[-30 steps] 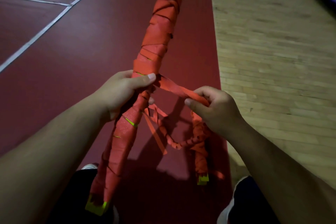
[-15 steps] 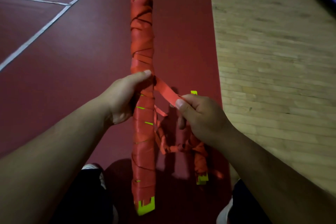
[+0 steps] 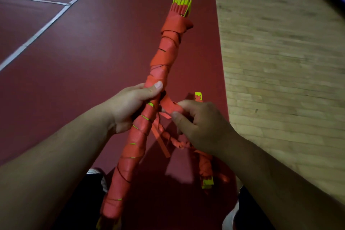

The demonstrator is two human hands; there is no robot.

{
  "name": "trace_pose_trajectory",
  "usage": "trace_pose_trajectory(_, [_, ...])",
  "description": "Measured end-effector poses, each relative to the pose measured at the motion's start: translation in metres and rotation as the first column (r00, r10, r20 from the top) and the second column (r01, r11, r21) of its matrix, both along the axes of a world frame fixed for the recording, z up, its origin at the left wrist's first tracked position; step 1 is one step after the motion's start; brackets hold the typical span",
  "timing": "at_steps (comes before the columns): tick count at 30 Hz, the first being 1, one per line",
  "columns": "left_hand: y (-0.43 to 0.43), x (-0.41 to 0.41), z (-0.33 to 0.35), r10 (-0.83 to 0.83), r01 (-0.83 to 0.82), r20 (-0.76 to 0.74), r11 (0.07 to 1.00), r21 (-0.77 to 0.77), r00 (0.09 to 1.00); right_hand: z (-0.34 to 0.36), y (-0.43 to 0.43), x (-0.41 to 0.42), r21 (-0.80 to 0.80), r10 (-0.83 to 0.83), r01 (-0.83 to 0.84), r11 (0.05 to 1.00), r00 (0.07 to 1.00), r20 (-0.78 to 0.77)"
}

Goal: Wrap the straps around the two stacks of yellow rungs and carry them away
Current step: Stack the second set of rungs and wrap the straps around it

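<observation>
The left hand (image 3: 130,106) grips the strap-wrapped stack of yellow rungs (image 3: 158,73) at mid-length, thumb pressed across it, holding it tilted above the red floor (image 3: 93,52). The right hand (image 3: 201,125) pinches the loose orange strap (image 3: 168,105) just beside it; the second stack (image 3: 205,170) lies on the floor below
</observation>
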State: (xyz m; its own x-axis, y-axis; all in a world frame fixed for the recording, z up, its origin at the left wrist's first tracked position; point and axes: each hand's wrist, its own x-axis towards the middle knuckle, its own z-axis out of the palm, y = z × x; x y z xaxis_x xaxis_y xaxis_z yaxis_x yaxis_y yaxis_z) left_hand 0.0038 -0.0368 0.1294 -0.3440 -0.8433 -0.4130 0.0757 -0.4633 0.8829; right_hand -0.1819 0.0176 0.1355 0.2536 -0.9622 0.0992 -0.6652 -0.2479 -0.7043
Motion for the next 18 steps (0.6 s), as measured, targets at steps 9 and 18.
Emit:
trace_pose_trajectory(9, [0.0,-0.001,-0.006,-0.031,0.035,-0.048,0.996,0.081,0.998,-0.007,0.002,0.012,0.04,-0.004,0.011,0.999,0.986,-0.165])
trace_pose_trajectory(18, [-0.003,0.005,-0.008,-0.007,0.005,0.052,0.999,0.035,0.999,-0.009,0.005,0.019,0.045,0.022,-0.018,0.999,0.995,-0.102])
